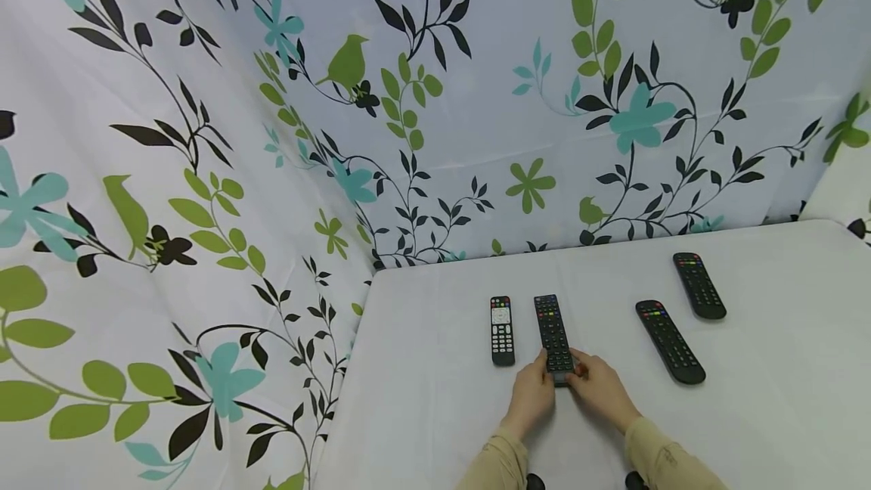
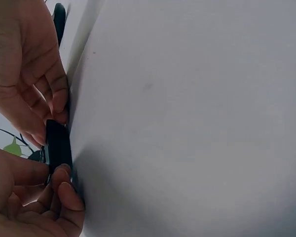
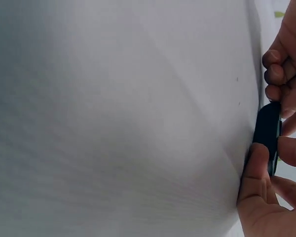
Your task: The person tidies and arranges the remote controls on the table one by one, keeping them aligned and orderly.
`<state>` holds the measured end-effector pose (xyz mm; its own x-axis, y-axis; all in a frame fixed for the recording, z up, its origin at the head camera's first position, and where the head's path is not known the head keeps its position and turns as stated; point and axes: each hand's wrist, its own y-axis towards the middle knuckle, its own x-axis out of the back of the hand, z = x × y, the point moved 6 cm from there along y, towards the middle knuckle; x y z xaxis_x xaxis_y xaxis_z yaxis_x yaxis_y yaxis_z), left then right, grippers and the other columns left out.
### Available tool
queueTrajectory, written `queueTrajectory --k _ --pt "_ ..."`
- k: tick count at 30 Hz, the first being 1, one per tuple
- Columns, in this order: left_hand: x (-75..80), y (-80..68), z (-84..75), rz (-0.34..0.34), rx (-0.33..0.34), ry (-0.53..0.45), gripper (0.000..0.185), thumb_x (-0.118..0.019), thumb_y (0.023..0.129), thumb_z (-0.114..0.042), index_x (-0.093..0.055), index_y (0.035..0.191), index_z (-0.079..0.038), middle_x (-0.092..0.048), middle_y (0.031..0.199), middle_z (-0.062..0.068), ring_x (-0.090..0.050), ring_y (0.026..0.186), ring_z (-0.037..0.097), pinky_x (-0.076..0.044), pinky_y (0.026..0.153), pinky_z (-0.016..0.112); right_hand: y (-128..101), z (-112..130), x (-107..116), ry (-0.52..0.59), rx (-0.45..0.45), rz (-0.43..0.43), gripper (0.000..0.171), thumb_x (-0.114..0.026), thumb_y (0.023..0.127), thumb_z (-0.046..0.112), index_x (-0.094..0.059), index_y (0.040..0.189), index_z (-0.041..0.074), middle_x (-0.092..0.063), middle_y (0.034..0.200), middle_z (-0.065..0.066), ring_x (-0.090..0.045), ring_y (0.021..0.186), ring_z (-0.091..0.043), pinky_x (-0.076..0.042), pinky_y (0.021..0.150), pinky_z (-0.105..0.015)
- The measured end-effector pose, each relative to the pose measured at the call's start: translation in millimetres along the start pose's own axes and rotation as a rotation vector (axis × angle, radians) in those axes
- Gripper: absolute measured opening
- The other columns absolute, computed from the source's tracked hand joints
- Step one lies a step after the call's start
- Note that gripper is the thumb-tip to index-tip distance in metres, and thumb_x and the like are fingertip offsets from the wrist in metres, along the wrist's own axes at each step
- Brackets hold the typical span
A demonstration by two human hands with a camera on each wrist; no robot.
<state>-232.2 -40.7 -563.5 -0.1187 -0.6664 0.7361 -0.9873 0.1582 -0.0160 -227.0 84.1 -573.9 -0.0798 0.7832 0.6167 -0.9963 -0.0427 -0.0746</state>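
Head view shows four remotes lying on a white bench [image 1: 782, 399] set against a flowered curtain [image 1: 204, 172]. Both hands meet at the near end of the middle remote [image 1: 553, 333], which lies flat with its buttons up and its length running away from the person. The left hand [image 1: 531, 398] and the right hand [image 1: 602, 393] each pinch that near end from its own side — so each grip is curled round the edge, not spread. The wrist views agree: fingertips [image 2: 63, 185] press on the thin dark edge of the remote [image 2: 56, 143], and the thumb [image 3: 256, 165] of the right hand lies along the same edge [image 3: 266, 128].

The remote looks like a light, stiff plastic bar — easy to lift, unlikely to bend, with smooth sides that may slip under a weak pinch. Its long side edges, clear of the buttons, seem the safest place to hold.

A smaller remote [image 1: 502, 330] lies just beside it on the left. Two more remotes [image 1: 670, 342] [image 1: 698, 285] lie well apart to the right.
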Motion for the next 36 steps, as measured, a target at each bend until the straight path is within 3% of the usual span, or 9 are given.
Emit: queueTrajectory --k 3,7,14,18,23,29,36 --pt "-1.5 6.2 -1.8 0.007 0.026 -0.006 0.044 -0.05 0.089 -0.006 -0.049 0.132 0.0 -0.067 0.107 0.019 -0.063 0.08 0.02 -0.05 0.068 0.029 7 -2 0 0.003 0.001 -0.015 0.052 -0.061 0.084 0.011 -0.047 0.128 -0.012 -0.052 0.079 -0.007 -0.042 0.068 -0.014 -0.034 0.059 -0.024" --pt "-2.5 15.8 -6.2 0.001 0.038 0.013 0.044 -0.049 0.09 -0.008 -0.048 0.134 0.0 -0.067 0.109 0.02 -0.065 0.087 0.024 -0.051 0.07 0.032 17 -3 3 0.017 0.021 -0.054 0.051 -0.061 0.083 0.01 -0.048 0.127 -0.013 -0.051 0.076 -0.007 -0.042 0.067 -0.015 -0.033 0.059 -0.026" --pt "-4.2 27.5 -7.3 -0.003 0.054 0.027 0.045 -0.046 0.091 -0.006 -0.046 0.135 -0.001 -0.067 0.101 0.023 -0.062 0.074 0.021 -0.049 0.064 0.032 29 -5 2 0.032 0.007 -0.068 0.051 -0.06 0.085 0.011 -0.047 0.129 -0.01 -0.053 0.074 -0.008 -0.042 0.065 -0.015 -0.034 0.058 -0.026" --pt "-2.9 29.3 -5.7 -0.014 0.07 0.003 0.044 -0.046 0.091 -0.006 -0.047 0.135 -0.002 -0.065 0.113 0.022 -0.067 0.092 0.026 -0.053 0.076 0.034 30 -4 2 0.038 -0.004 -0.055 0.052 -0.059 0.086 0.011 -0.045 0.131 -0.01 -0.055 0.075 -0.009 -0.043 0.065 -0.016 -0.034 0.059 -0.027" --pt "-4.2 27.7 -2.7 -0.006 0.084 -0.065 0.044 -0.046 0.093 -0.007 -0.046 0.136 -0.003 -0.057 0.13 0.016 -0.058 0.117 0.029 -0.048 0.095 0.039 28 -5 1 0.036 -0.015 -0.035 0.053 -0.057 0.087 0.012 -0.042 0.134 -0.009 -0.054 0.078 -0.01 -0.043 0.066 -0.016 -0.034 0.059 -0.027" --pt "-5.3 26.5 1.8 0.006 0.107 -0.131 0.044 -0.043 0.095 -0.009 -0.043 0.138 -0.006 -0.05 0.138 0.011 -0.05 0.127 0.026 -0.042 0.103 0.04 26 -2 3 0.032 0.007 -0.042 0.052 -0.055 0.088 0.013 -0.042 0.133 -0.01 -0.052 0.077 -0.009 -0.042 0.067 -0.016 -0.034 0.059 -0.027" --pt "-5.6 23.7 2.7 0.016 0.119 -0.158 0.045 -0.044 0.095 -0.011 -0.041 0.14 -0.006 -0.05 0.138 0.012 -0.05 0.127 0.026 -0.042 0.102 0.04 20 0 4 0.048 -0.001 -0.035 0.052 -0.055 0.09 0.014 -0.041 0.134 -0.011 -0.053 0.079 -0.009 -0.044 0.07 -0.016 -0.036 0.061 -0.027"
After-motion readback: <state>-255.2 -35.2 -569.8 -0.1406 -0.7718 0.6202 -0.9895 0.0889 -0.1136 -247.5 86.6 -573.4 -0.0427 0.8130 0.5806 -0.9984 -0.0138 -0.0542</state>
